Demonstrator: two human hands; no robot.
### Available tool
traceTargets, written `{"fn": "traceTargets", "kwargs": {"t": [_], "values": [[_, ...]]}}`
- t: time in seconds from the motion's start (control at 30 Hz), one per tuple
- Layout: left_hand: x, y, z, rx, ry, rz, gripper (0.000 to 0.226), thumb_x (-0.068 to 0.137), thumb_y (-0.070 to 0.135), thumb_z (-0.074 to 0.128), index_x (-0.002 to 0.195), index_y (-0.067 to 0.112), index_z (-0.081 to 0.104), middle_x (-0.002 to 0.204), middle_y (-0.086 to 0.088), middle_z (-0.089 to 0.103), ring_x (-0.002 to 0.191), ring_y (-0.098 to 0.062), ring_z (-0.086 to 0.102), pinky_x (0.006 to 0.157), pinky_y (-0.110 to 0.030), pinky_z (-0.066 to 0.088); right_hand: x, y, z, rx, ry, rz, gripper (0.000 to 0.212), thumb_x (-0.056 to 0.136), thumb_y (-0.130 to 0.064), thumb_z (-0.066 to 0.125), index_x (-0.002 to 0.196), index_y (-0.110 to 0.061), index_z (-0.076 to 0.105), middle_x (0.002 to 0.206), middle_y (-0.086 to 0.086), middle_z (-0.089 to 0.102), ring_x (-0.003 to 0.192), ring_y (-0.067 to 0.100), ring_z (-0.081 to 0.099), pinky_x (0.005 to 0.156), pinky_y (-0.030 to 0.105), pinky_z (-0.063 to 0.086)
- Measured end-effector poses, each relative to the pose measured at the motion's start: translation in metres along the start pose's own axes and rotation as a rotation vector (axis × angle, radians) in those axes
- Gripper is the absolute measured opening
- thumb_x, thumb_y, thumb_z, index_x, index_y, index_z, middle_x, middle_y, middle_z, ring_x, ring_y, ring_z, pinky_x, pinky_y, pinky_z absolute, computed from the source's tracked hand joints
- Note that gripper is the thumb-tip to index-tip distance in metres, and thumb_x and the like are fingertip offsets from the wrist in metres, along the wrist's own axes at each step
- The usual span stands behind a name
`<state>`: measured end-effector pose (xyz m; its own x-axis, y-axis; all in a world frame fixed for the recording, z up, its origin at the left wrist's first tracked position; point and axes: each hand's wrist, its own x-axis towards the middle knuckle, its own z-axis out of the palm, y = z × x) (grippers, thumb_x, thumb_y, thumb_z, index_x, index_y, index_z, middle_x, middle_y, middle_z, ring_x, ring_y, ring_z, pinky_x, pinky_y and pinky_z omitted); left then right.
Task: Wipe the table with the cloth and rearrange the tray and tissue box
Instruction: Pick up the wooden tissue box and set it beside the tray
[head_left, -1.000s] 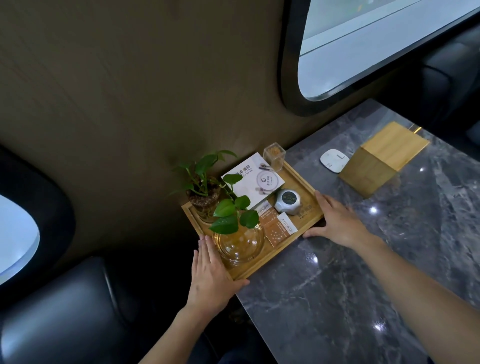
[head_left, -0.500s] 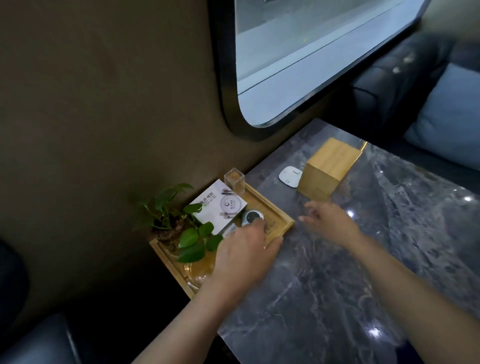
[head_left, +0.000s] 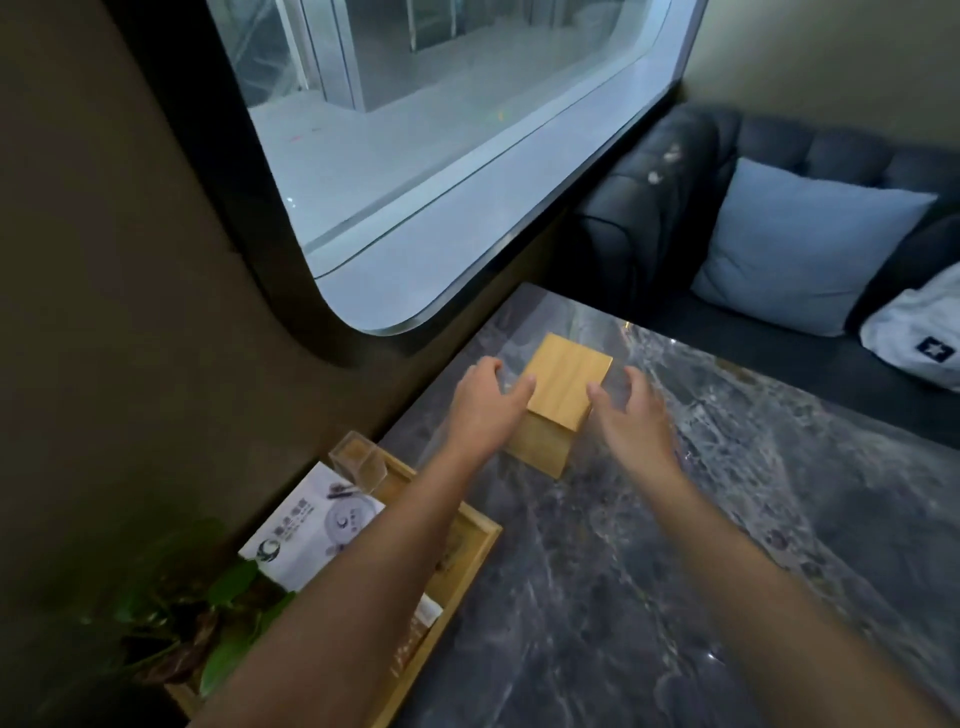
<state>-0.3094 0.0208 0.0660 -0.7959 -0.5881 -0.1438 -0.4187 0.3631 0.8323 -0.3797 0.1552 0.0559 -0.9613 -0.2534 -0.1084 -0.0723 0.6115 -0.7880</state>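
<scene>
Squarely flanked by open hands (head_left: 558, 402), upright tissue box (head_left: 563, 387), corner toward camera

The tissue box (head_left: 566, 382) and the tray (head_left: 470, 551) look like smooth light wood. The table (head_left: 649, 597) is shiny grey stone. The pillow (head_left: 800, 244) is soft cloth.

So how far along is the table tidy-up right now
The wooden tray sits against the wall with no hand on it, so that part looks done. In hand: the left hand and right hand are open on either side of the wooden tissue box, not clearly gripping yet. Left: placing the box. No cloth is visible, so wiping can't be judged.
</scene>
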Motion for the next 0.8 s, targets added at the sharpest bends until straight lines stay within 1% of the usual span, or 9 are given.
{"fn": "traceTargets", "kwargs": {"t": [0.1, 0.2, 0.23, 0.33, 0.43, 0.57, 0.67, 0.73, 0.8], "values": [[0.015, 0.0, 0.014, -0.086, -0.107, -0.085, 0.063, 0.087, 0.046, 0.05, 0.138, 0.011, 0.034, 0.143, -0.011, 0.043, 0.128, -0.027, 0.043, 0.106, -0.046, 0.039, 0.012, 0.002, 0.015, 0.125, -0.068, 0.067, 0.072, 0.09, -0.046, 0.045, 0.145, -0.012, 0.014, 0.155, 0.011, 0.017, 0.141, 0.027, 0.016, 0.114, 0.043, 0.018], [0.023, -0.005, 0.028, -0.107, -0.199, -0.138, 0.053, 0.088, 0.044, 0.048, 0.13, 0.012, 0.041, 0.129, -0.01, 0.053, 0.116, -0.027, 0.051, 0.098, -0.044, 0.044, 0.015, 0.006, 0.034, 0.23, -0.088, 0.09, 0.096, 0.071, -0.077, 0.041, 0.143, -0.017, 0.02, 0.151, 0.012, 0.029, 0.137, 0.03, 0.028, 0.113, 0.052, 0.025], [0.023, -0.006, 0.032, -0.1, -0.19, -0.135, 0.048, 0.089, 0.042, 0.047, 0.126, 0.011, 0.045, 0.121, -0.009, 0.056, 0.111, -0.027, 0.053, 0.094, -0.041, 0.045, 0.016, 0.011, 0.041, 0.264, -0.093, 0.101, 0.099, 0.068, -0.081, 0.04, 0.143, -0.019, 0.018, 0.149, 0.011, 0.032, 0.134, 0.031, 0.032, 0.11, 0.054, 0.029], [0.027, -0.012, 0.04, -0.084, -0.108, -0.125, 0.036, 0.091, 0.039, 0.042, 0.111, 0.011, 0.054, 0.102, -0.007, 0.06, 0.097, -0.027, 0.056, 0.085, -0.041, 0.045, 0.014, 0.008, 0.053, 0.34, -0.083, 0.138, 0.085, 0.083, -0.055, 0.047, 0.146, -0.02, 0.001, 0.152, 0.011, 0.026, 0.137, 0.028, 0.028, 0.112, 0.051, 0.026], [0.029, -0.018, 0.04, -0.157, -0.047, -0.121, 0.032, 0.092, 0.035, 0.036, 0.097, 0.012, 0.057, 0.088, -0.004, 0.061, 0.087, -0.025, 0.057, 0.078, -0.041, 0.046, 0.014, -0.002, 0.056, 0.388, -0.081, 0.125, 0.095, 0.074, -0.067, 0.046, 0.145, -0.026, -0.002, 0.155, 0.006, 0.021, 0.139, 0.024, 0.024, 0.114, 0.05, 0.023], [0.035, -0.028, 0.033, -0.288, -0.061, -0.18, 0.025, 0.094, 0.027, 0.036, 0.113, 0.024, 0.052, 0.107, -0.005, 0.059, 0.102, -0.028, 0.058, 0.091, -0.054, 0.05, 0.011, -0.015, 0.051, 0.194, -0.148, 0.054, 0.075, 0.089, -0.055, 0.037, 0.145, -0.026, -0.002, 0.158, 0.0, -0.002, 0.144, 0.02, 0.001, 0.118, 0.049, 0.005], [0.04, -0.04, 0.028, -0.319, -0.049, -0.231, 0.036, 0.093, 0.019, 0.037, 0.126, 0.028, 0.047, 0.127, -0.007, 0.051, 0.112, -0.029, 0.053, 0.095, -0.053, 0.048, 0.005, -0.025, 0.05, 0.098, -0.24, -0.037, 0.066, 0.091, -0.051, 0.036, 0.146, -0.023, 0.01, 0.158, 0.001, 0.002, 0.144, 0.02, 0.006, 0.117, 0.05, 0.007], [0.042, -0.046, 0.026, -0.307, -0.014, -0.277, 0.035, 0.091, 0.031, 0.041, 0.123, 0.026, 0.054, 0.129, -0.009, 0.052, 0.11, -0.027, 0.054, 0.093, -0.047, 0.05, 0.001, -0.028, 0.055, 0.017, -0.316, -0.097, 0.062, 0.093, -0.048, 0.035, 0.145, -0.019, 0.017, 0.158, 0.002, 0.006, 0.144, 0.02, 0.009, 0.118, 0.046, 0.005], [0.043, -0.047, 0.025, -0.288, -0.037, -0.333, 0.048, 0.086, 0.053, 0.041, 0.118, 0.022, 0.058, 0.125, -0.01, 0.054, 0.105, -0.024, 0.057, 0.085, -0.039, 0.051, -0.002, -0.03, 0.063, -0.062, -0.333, -0.152, 0.058, 0.095, -0.044, 0.032, 0.145, -0.017, 0.019, 0.158, 0.004, 0.007, 0.143, 0.02, 0.01, 0.116, 0.042, 0.003]]}}
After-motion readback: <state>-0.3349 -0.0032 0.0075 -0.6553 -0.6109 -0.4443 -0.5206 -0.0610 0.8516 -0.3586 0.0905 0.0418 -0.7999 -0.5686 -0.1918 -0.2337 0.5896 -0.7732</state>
